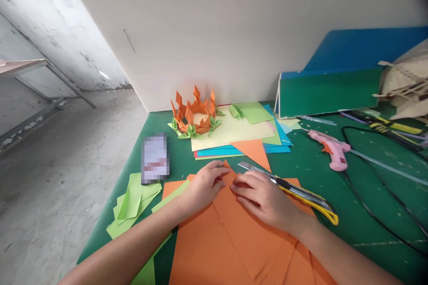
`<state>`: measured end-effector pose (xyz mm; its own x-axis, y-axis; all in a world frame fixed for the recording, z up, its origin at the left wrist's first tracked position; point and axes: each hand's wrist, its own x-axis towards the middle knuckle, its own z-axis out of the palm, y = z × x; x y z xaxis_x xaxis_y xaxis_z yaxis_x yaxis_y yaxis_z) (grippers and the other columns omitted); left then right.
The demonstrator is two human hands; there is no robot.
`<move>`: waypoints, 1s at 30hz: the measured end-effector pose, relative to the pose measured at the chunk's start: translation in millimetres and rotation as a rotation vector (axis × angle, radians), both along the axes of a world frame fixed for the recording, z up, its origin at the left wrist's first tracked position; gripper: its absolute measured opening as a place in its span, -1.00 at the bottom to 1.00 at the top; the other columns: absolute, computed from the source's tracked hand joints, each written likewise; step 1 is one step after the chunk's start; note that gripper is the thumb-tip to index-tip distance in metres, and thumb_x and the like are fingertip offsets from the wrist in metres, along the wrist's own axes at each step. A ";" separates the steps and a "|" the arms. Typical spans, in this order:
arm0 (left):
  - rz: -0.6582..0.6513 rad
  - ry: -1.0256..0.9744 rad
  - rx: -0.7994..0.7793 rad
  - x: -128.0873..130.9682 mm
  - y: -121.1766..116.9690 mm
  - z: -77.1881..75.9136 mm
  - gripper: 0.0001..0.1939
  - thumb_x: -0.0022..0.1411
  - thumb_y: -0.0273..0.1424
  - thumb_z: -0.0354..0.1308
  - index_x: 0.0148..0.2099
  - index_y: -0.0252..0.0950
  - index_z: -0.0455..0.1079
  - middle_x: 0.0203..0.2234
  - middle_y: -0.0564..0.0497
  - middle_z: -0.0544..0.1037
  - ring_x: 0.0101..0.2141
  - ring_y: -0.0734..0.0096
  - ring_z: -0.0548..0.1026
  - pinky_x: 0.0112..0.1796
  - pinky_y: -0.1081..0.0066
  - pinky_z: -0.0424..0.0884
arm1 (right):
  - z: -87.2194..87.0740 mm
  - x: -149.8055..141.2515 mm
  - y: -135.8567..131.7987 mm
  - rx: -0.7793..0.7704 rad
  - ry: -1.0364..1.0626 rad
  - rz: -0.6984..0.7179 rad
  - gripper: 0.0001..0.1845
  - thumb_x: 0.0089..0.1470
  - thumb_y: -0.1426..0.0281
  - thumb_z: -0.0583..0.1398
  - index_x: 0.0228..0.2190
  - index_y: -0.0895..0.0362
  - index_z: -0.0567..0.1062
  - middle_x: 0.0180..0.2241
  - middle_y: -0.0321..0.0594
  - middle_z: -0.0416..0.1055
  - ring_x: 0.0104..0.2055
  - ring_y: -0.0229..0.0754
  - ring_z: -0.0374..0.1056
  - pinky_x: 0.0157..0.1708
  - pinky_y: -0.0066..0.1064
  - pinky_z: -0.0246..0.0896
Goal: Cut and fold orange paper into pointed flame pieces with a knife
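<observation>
Between my two hands lies a small folded piece of orange paper [228,181] with a pointed tip, on top of larger orange sheets [214,249]. My left hand [205,185] pinches its left side with thumb and fingers. Bent fingers of my right hand [262,193] grip the right edge. Just beyond my right hand lies a yellow and black utility knife [294,192], its blade end pointing to the upper left. A loose orange paper triangle [254,152] rests ahead of my hands. Part of the folded piece is hidden by my fingers.
An orange paper crown [192,113] with green leaves stands at the back, beside stacked coloured sheets [230,127]. A phone [154,159] and green paper pieces [132,202] lie left. On the right are a pink glue gun [331,148] with its cord, pliers [394,129] and a green board [331,92].
</observation>
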<state>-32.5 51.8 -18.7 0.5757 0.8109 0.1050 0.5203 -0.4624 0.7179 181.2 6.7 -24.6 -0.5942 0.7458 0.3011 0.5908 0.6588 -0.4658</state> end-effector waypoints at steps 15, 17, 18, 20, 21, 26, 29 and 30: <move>-0.217 0.328 0.008 -13.5 0.1 9.8 -0.08 0.02 -0.07 0.37 0.36 -0.14 0.10 0.33 -0.13 0.13 0.26 -0.13 0.11 0.16 -0.04 0.23 | 1.2 1.2 -2.0 0.033 -0.069 0.015 -0.77 0.23 0.31 0.17 -0.10 0.07 0.52 -0.11 -0.10 0.43 -0.05 -0.03 0.30 -0.06 -0.13 0.26; -0.212 0.336 0.002 -13.0 0.2 8.8 -0.05 0.01 -0.07 0.38 0.37 -0.15 0.08 0.33 -0.13 0.13 0.26 -0.14 0.10 0.15 -0.03 0.22 | 0.8 1.1 -1.8 0.040 -0.061 0.019 -0.77 0.23 0.31 0.16 -0.10 0.07 0.52 -0.11 -0.09 0.44 -0.04 -0.02 0.30 -0.06 -0.12 0.27; -0.211 0.340 0.000 -12.7 0.1 8.6 -0.04 0.00 -0.07 0.38 0.37 -0.16 0.08 0.33 -0.13 0.13 0.26 -0.14 0.10 0.15 -0.03 0.22 | 0.4 1.2 -1.7 0.043 -0.057 0.020 -0.77 0.24 0.31 0.16 -0.10 0.07 0.52 -0.11 -0.09 0.44 -0.04 -0.02 0.30 -0.06 -0.11 0.28; -0.210 0.346 -0.001 -12.4 -0.1 8.4 -0.03 0.00 -0.07 0.39 0.37 -0.16 0.07 0.33 -0.13 0.14 0.25 -0.14 0.12 0.14 -0.03 0.23 | -0.5 1.5 -1.8 0.051 -0.052 0.019 -0.77 0.24 0.31 0.16 -0.10 0.07 0.52 -0.11 -0.09 0.44 -0.03 -0.01 0.30 -0.06 -0.10 0.29; -0.209 0.347 0.000 -12.4 -0.1 8.4 -0.03 0.00 -0.06 0.38 0.37 -0.16 0.07 0.33 -0.13 0.14 0.25 -0.14 0.13 0.14 -0.02 0.23 | -0.9 1.6 -1.9 0.056 -0.052 0.018 -0.77 0.24 0.31 0.16 -0.10 0.06 0.52 -0.11 -0.09 0.44 -0.03 -0.01 0.30 -0.05 -0.10 0.29; -0.215 0.323 0.017 -14.1 0.7 6.3 -0.01 -0.01 -0.02 0.37 0.38 -0.16 0.05 0.33 -0.14 0.15 0.24 -0.11 0.14 0.13 0.01 0.24 | -1.4 1.7 -2.5 0.053 -0.059 0.024 -0.76 0.24 0.32 0.16 -0.08 0.07 0.50 -0.09 -0.10 0.43 0.02 -0.01 0.28 -0.01 -0.10 0.27; -0.220 0.326 0.026 -14.4 1.0 5.4 0.00 -0.02 -0.03 0.37 0.38 -0.15 0.05 0.33 -0.14 0.15 0.23 -0.11 0.15 0.12 0.01 0.25 | -0.9 1.2 -2.6 0.049 -0.054 0.023 -0.77 0.24 0.34 0.16 -0.09 0.08 0.51 -0.10 -0.10 0.44 0.01 -0.02 0.29 -0.02 -0.12 0.27; -0.219 0.333 0.029 -14.3 0.9 5.7 0.00 -0.02 -0.03 0.38 0.38 -0.16 0.05 0.33 -0.14 0.15 0.23 -0.11 0.16 0.12 0.01 0.25 | -0.8 1.1 -2.5 0.052 -0.050 0.022 -0.78 0.24 0.35 0.16 -0.10 0.08 0.51 -0.11 -0.11 0.44 0.00 -0.03 0.29 -0.03 -0.13 0.28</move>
<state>-46.8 52.6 -12.9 0.7413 0.6643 -0.0956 0.6090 -0.6060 0.5118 182.2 4.1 -25.4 -0.6258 0.7163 0.3086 0.5973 0.6946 -0.4010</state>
